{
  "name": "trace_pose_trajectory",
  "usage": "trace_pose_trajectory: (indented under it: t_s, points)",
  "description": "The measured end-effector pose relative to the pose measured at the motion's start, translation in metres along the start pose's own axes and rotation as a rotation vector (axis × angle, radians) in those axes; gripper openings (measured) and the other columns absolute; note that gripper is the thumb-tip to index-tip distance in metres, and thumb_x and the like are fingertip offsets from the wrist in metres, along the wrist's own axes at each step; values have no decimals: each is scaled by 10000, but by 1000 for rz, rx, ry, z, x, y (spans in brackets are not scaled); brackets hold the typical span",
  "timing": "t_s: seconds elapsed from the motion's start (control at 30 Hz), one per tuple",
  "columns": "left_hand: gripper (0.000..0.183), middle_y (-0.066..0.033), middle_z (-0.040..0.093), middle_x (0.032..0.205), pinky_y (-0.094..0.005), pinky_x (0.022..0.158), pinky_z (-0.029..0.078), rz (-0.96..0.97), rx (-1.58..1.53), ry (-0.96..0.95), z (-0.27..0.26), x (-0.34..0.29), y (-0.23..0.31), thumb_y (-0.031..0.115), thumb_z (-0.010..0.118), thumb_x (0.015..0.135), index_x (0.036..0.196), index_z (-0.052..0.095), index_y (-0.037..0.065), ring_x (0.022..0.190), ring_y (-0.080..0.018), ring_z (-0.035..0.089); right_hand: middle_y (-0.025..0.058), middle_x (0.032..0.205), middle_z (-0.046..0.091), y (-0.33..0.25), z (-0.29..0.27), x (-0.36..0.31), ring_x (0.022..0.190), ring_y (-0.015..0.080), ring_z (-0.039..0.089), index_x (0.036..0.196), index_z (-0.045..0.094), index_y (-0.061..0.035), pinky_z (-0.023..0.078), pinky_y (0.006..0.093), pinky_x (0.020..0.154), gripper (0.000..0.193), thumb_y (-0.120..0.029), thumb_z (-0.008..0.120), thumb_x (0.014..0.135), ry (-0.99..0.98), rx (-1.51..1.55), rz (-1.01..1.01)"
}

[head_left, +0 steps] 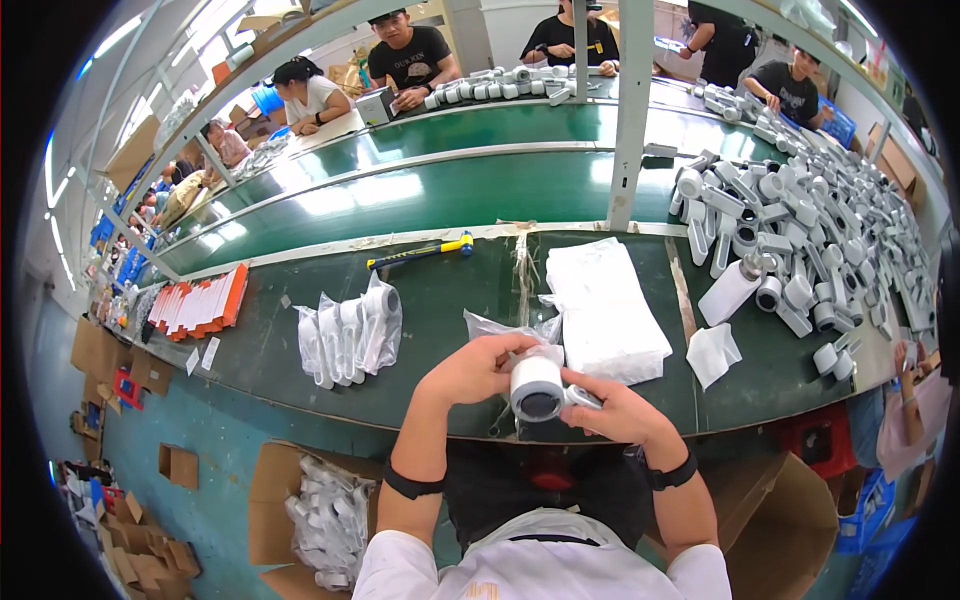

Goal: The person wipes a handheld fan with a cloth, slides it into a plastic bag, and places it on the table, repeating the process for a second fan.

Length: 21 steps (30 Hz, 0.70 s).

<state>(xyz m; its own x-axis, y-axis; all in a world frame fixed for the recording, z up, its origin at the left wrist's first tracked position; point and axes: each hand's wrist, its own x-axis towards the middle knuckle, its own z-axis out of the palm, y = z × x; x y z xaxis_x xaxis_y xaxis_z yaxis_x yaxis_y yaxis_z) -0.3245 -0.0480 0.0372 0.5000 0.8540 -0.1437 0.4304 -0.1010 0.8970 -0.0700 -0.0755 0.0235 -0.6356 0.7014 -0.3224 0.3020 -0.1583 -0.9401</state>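
Close in front of me, both hands hold one white and grey device with a round, cylindrical head (537, 390) and a handle. My left hand (482, 366) is closed on the left side of the head. My right hand (618, 408) wraps the handle on the right; the fingers partly hide it. The head's dark round end faces me. Just behind my left hand lies a clear plastic bag (512, 328), and I cannot tell whether it touches the device. A stack of white plastic bags (607, 310) sits right behind my hands.
Several bagged devices (350, 335) lie left on the green bench, near orange-and-white boxes (200, 303) and a yellow-blue hammer (420, 250). A big pile of loose devices (800, 220) covers the right, beside a white spray bottle (730, 292). Cardboard boxes (270, 505) stand below; co-workers sit opposite.
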Motion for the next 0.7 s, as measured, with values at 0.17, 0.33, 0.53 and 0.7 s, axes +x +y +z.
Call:
trace_pose_trajectory:
  t_s: [0.17,0.33,0.53,0.7]
  points:
    - [467,-39,611,1044,-256,706,502,22,-45,141,3,-4,-6,-74,647,755,1203,557,23,794,-104,592,159,1012,685,16,1,3,869,284,667,1377,497,-149,501,351,797,608,-312,692,825,344,-192,-65]
    - [429,-51,592,941,-263,645,467,50,84,331,22,-6,4,-81,600,740,1155,554,19,690,-120,545,217,1042,662,12,11,2,972,371,635,1358,514,-207,490,392,851,583,-389,657,823,492,-381,-55]
    - [407,-99,556,733,-301,599,435,114,257,513,40,-5,5,-64,581,737,1127,558,47,617,-175,522,228,1024,661,14,15,5,966,377,634,1358,513,-217,490,399,843,590,-422,642,820,544,-355,-32]
    - [352,-101,509,629,-329,557,415,118,211,550,54,-5,4,-45,573,754,1094,569,44,558,-209,515,241,1000,660,17,16,7,955,383,635,1361,509,-223,492,403,827,581,-410,635,826,564,-195,41]
